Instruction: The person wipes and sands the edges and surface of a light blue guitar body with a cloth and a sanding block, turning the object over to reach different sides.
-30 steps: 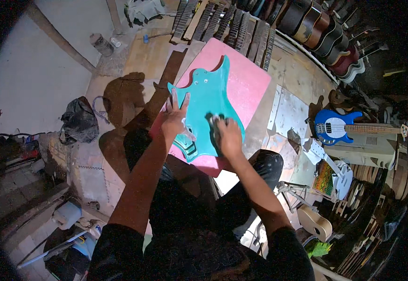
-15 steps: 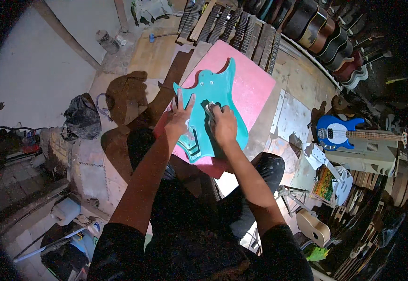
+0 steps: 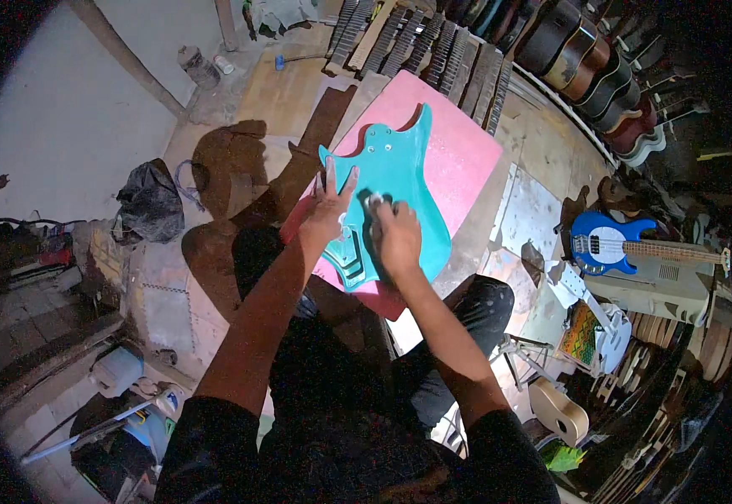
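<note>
A turquoise electric guitar body (image 3: 404, 168) lies flat on a pink board (image 3: 458, 155) in front of me. Dark slotted cavities show near its lower left edge, and several small holes sit by the neck end. My left hand (image 3: 326, 217) rests spread on the left part of the body, fingers apart. On the middle of the same surface, my right hand (image 3: 400, 241) is closed over a small, pale, crumpled wad (image 3: 374, 200), perhaps cloth or paper. The fingers hide most of this wad, and it is pressed against the body.
Guitar necks (image 3: 383, 42) lie in a row beyond the board. A blue bass guitar (image 3: 610, 242) is at the right, with hanging guitar bodies (image 3: 563, 42) behind. To the left are a black plastic bag (image 3: 149, 202) and a small blue-headed hammer (image 3: 279, 63).
My right hand has slid with the wad slightly toward me and to the left across the guitar body. My left hand stays in place on it. The whole view has shifted a little.
</note>
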A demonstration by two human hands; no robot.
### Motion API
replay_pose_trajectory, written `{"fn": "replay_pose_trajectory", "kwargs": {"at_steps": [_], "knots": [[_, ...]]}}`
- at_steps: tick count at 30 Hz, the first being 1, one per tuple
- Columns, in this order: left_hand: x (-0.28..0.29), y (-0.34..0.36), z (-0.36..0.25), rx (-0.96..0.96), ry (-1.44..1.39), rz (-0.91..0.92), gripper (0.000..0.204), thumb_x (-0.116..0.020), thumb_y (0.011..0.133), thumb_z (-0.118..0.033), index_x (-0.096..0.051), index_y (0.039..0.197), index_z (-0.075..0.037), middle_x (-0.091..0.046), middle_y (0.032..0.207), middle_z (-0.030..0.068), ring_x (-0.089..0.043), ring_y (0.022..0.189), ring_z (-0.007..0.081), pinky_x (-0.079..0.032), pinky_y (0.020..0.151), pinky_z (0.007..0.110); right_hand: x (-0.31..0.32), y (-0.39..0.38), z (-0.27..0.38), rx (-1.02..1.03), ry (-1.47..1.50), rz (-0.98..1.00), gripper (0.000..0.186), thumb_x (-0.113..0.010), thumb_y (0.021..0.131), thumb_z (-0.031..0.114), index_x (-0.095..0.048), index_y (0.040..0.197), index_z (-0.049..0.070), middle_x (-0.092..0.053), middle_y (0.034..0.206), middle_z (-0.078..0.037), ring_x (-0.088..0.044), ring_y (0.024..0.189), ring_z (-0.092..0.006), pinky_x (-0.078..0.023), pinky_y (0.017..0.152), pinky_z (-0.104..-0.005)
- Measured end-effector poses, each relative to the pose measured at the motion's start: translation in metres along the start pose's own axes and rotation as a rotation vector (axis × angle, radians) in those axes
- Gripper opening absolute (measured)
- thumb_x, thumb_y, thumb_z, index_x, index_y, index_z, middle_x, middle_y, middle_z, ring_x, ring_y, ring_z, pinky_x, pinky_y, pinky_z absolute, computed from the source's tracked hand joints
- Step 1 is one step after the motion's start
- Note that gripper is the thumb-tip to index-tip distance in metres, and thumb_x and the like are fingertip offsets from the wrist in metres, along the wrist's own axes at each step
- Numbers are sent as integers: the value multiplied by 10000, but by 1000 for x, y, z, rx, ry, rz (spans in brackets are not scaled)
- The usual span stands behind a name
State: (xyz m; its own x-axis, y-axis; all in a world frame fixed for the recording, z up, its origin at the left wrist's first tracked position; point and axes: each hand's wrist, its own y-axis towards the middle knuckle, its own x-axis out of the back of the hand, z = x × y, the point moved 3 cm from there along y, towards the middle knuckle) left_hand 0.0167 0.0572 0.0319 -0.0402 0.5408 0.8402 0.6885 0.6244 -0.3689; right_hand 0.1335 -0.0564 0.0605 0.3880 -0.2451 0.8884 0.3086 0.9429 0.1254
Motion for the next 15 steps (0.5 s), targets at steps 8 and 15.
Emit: {"fn": "replay_pose_trajectory", "kwargs": {"at_steps": [8,15], "knots": [[-21,0,22,-63,70,-234,1270,-820,625,71,-69,1604,-228,84,1595,347,-322,1395,545,-488,1036,498,0,-61,16,138,1,173,419,-713,788,179,-633,1199,156,-562,996,-207,-575,884,-386,-448,696,-480],[1,-6,8,-57,33,-111,1291,-806,612,95,-60,1606,-254,68,1609,324,-418,1364,480,-550,940,451,-6,-40,17,65,-33,49,310,-637,814,100,-644,1122,138,-561,945,-192,-578,851,-382,-453,692,-485]]}}
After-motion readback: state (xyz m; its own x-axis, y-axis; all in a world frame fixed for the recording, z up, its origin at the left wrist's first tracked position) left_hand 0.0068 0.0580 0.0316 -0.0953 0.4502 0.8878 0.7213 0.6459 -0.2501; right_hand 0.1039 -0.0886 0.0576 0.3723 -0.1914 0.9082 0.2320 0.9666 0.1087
